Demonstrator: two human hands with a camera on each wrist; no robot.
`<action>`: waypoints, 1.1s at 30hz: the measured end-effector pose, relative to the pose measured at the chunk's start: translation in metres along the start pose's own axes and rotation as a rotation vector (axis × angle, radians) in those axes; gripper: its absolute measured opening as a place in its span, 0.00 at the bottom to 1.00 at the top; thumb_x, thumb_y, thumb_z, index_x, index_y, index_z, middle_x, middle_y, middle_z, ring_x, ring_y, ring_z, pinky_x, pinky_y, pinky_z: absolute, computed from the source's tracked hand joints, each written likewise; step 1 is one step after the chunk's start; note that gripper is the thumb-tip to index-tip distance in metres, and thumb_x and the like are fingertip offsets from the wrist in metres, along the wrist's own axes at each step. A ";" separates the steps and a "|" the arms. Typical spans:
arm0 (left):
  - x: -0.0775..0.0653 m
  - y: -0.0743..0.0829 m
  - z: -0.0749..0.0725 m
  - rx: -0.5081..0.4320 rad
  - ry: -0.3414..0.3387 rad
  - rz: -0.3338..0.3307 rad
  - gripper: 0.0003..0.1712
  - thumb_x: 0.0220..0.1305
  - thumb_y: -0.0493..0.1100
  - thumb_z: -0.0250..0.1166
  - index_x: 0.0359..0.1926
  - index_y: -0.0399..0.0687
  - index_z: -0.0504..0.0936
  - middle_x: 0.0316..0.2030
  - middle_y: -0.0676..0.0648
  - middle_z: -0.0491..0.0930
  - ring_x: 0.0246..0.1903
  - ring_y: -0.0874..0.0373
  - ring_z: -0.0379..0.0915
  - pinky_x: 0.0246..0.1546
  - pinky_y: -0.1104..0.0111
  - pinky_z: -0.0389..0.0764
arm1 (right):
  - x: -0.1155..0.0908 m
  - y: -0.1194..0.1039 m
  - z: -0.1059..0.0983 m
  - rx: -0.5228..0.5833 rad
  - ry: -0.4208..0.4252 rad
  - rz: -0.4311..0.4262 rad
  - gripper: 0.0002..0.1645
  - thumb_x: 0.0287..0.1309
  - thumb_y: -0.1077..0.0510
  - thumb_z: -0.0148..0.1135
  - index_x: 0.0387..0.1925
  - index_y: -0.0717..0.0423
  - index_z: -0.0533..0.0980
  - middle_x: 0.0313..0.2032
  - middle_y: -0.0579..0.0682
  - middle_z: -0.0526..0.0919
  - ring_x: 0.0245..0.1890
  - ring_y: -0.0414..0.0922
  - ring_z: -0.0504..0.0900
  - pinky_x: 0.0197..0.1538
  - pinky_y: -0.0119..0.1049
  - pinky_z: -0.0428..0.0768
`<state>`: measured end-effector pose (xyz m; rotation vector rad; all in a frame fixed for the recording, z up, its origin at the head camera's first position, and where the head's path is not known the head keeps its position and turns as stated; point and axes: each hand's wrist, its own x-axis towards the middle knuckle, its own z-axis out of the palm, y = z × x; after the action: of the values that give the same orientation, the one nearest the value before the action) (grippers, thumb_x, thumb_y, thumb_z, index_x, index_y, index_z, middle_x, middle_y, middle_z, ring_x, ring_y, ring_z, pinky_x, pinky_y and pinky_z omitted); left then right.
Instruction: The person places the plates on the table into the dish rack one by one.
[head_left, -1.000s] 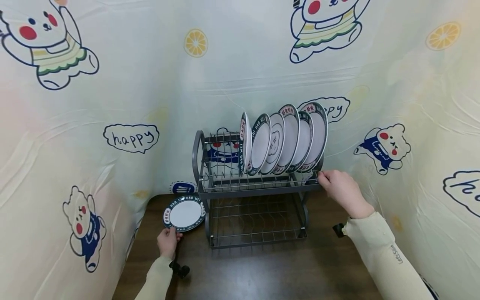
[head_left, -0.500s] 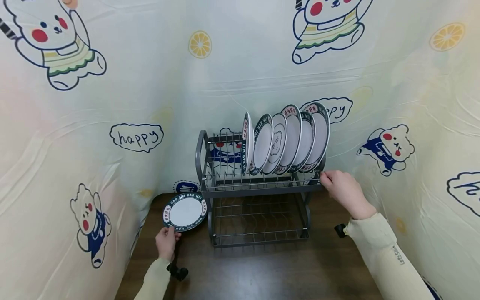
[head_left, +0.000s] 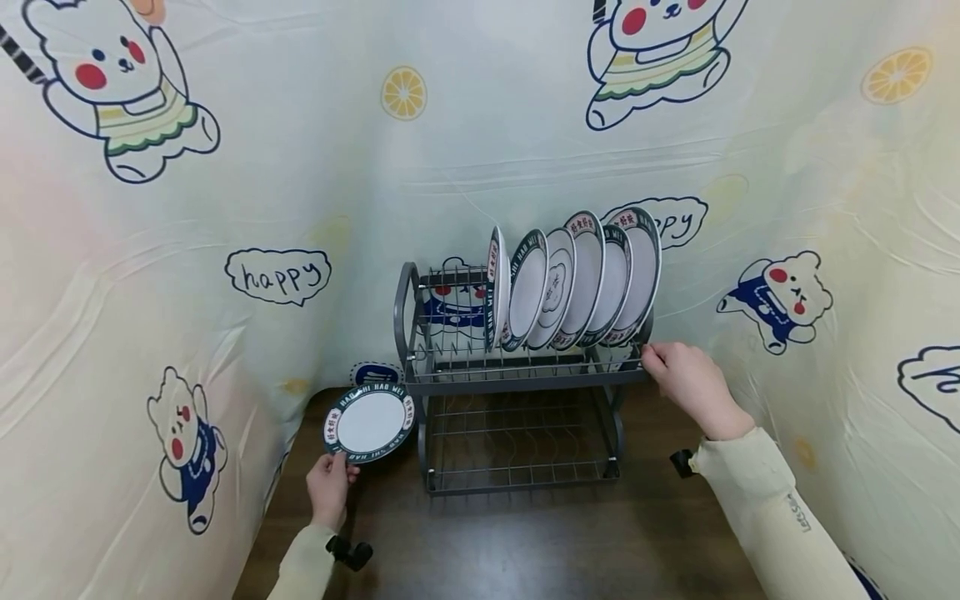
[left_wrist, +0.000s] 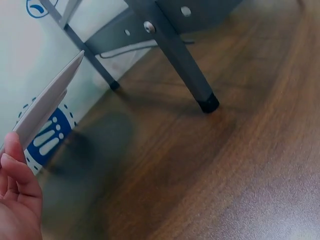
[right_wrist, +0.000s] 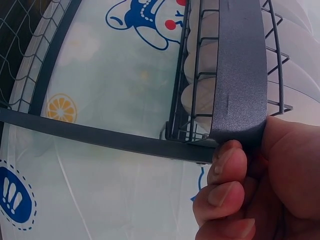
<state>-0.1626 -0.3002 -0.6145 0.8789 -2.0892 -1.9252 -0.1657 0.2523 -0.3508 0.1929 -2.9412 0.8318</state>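
My left hand (head_left: 328,492) pinches the near rim of a white plate (head_left: 370,422) with a dark green lettered border, left of the dish rack (head_left: 517,385). In the left wrist view the plate (left_wrist: 45,102) is seen edge-on and tilted, up off the table with a shadow below it. At the rack's front right corner, my right hand (head_left: 686,387) grips the grey frame. The right wrist view shows thumb and curled fingers around the end of the grey front bar (right_wrist: 242,70). Several plates (head_left: 577,279) stand on edge in the upper tier, toward its right side.
The rack's lower wire tier (head_left: 517,450) bears no plates. Bare slots (head_left: 450,333) show at the upper tier's left end. A brown wooden table (head_left: 555,542) lies under everything, with a printed cloth (head_left: 480,142) hanging behind and at both sides.
The left hand and the plate have shifted slightly left relative to the rack, and the plate looks a little larger and higher. The right hand keeps its hold on the rack corner.
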 end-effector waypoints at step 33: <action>-0.020 0.048 -0.015 -0.043 0.072 0.139 0.15 0.77 0.43 0.53 0.36 0.37 0.77 0.19 0.52 0.78 0.18 0.63 0.75 0.22 0.72 0.80 | 0.001 -0.001 0.000 0.014 -0.036 0.034 0.25 0.79 0.54 0.46 0.21 0.54 0.70 0.16 0.47 0.69 0.18 0.46 0.71 0.23 0.38 0.67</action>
<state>-0.1530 -0.3029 -0.5611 0.7612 -2.0036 -1.8342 -0.1661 0.2516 -0.3498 0.1601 -2.9805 0.8630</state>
